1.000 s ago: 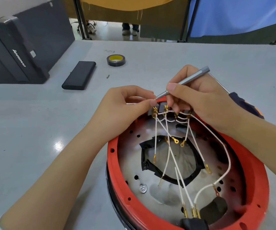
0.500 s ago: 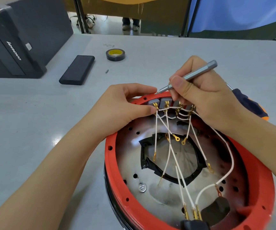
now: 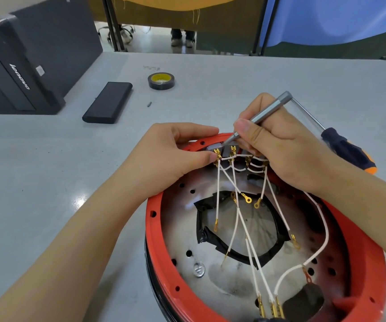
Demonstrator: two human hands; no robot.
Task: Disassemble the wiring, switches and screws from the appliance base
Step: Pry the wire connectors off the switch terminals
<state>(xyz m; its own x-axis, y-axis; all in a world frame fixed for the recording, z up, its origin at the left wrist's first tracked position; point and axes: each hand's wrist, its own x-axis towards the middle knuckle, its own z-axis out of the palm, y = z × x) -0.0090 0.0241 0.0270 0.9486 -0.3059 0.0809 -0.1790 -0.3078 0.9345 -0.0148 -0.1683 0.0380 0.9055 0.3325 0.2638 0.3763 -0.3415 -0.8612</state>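
Note:
The round red appliance base (image 3: 155, 247) lies open side up in front of me, its metal inside crossed by several white wires (image 3: 238, 217) with gold terminals. Grey switches (image 3: 228, 150) sit in a row at its far rim. My left hand (image 3: 171, 156) pinches the leftmost gold terminal at the switches, thumb and fingers curled around it. My right hand (image 3: 278, 145) grips a thin grey metal screwdriver (image 3: 266, 110) like a pen. Its tip touches the switches between the first two terminals.
A larger screwdriver (image 3: 347, 149) with a dark blue and orange handle lies right of my right hand. Farther back on the grey table are a black tape roll (image 3: 161, 81), a flat black case (image 3: 107, 102), a small bit (image 3: 149, 104) and a black computer tower (image 3: 13, 73).
My right hand has tilted the grey screwdriver steeper and lowered its tip onto the switches. My left hand keeps its pinch on the left terminal. The view has shifted slightly.

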